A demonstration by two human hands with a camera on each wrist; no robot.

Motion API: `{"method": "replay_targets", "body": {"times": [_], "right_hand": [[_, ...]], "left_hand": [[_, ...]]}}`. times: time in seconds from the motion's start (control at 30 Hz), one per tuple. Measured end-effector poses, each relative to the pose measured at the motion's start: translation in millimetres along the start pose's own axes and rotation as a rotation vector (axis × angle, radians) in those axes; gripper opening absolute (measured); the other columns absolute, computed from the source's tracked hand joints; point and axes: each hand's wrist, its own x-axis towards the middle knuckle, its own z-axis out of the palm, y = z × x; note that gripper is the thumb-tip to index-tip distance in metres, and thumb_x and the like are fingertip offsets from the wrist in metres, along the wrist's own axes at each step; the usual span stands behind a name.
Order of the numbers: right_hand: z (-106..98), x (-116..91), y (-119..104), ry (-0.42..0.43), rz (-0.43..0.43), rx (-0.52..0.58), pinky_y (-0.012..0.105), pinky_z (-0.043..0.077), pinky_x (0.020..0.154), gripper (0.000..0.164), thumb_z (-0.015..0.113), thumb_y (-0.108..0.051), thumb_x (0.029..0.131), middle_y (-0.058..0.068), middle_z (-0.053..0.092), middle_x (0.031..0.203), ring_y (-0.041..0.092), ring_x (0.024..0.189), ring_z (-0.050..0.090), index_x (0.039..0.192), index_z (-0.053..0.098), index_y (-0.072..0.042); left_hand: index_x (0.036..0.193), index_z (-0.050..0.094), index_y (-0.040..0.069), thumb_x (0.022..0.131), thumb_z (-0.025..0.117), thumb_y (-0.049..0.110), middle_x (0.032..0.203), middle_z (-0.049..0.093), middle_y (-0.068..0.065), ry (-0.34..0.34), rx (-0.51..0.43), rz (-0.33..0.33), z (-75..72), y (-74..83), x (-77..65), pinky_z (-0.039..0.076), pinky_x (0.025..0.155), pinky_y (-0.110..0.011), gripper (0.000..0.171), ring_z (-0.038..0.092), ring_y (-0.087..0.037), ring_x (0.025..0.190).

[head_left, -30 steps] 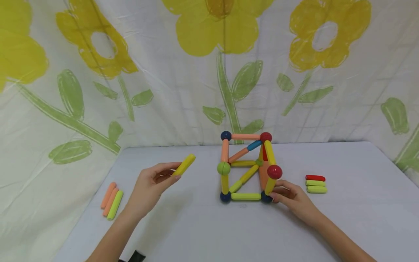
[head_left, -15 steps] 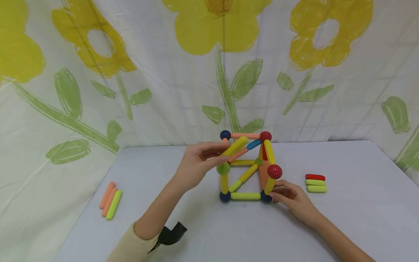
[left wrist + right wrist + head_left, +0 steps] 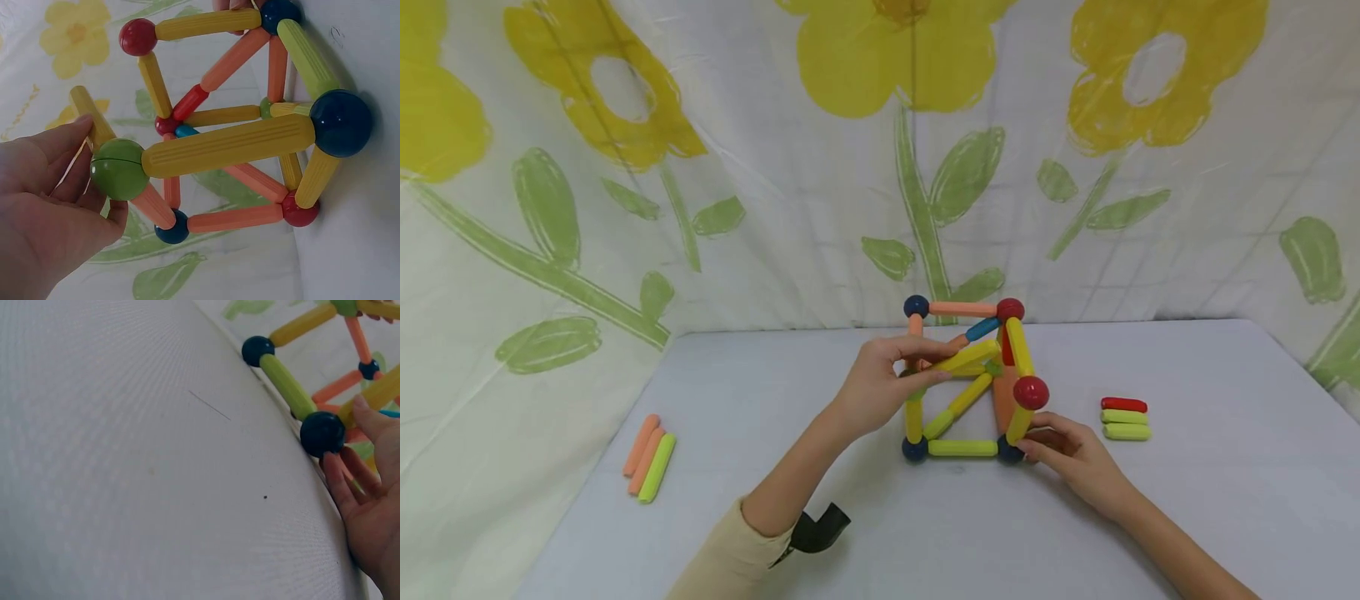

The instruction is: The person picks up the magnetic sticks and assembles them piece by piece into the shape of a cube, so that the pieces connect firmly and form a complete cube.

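A cube-like frame of toy building rods and balls stands on the table, with a red ball (image 3: 1031, 392) at its near upper right corner. My left hand (image 3: 880, 387) pinches a yellow rod (image 3: 977, 354) over the frame's near upper left corner. In the left wrist view, that rod's end lies against or just behind the green ball (image 3: 119, 169); I cannot tell whether they are joined. At the near lower right corner, my right hand (image 3: 1078, 462) holds the frame, thumb on the yellow upright rod (image 3: 378, 390) and fingertips at the dark blue ball (image 3: 322, 434).
Two salmon rods and a lime rod (image 3: 657, 468) lie together on the table's left. On the right are a red rod (image 3: 1124, 405) and two lime rods (image 3: 1127, 432). A flower-printed curtain (image 3: 775, 208) hangs behind the table (image 3: 1000, 533).
My left hand has carried the yellow rod rightward from the left of the frame to above its near upper left corner. My right hand stays at the lower right corner.
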Motion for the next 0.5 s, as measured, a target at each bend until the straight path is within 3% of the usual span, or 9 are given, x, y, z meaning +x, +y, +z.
{"method": "replay_targets", "body": {"times": [0.2,0.5], "right_hand": [[0.4,-0.2,-0.1,0.009,0.001,-0.001,0.022,0.061,0.084,0.025,0.061,0.002,0.104,-0.012,0.072,0.116,0.005,0.106,0.069,0.129,0.063,0.001],[0.9,0.5,0.4,0.007,-0.024,-0.002,0.022,0.061,0.084,0.027,0.060,0.004,0.104,-0.011,0.072,0.116,0.004,0.106,0.069,0.130,0.065,-0.003]], "left_hand": [[0.121,0.078,0.001,0.095,0.076,0.002,0.110,0.079,-0.011,-0.021,0.026,0.017,-0.3,-4.6,-1.5,0.052,0.076,-0.022,0.026,0.062,-0.015,0.088],[0.122,0.077,0.002,0.097,0.074,0.002,0.116,0.078,-0.010,-0.121,0.076,0.009,2.7,-3.4,-1.6,0.059,0.080,-0.023,0.025,0.065,-0.015,0.093]]}}
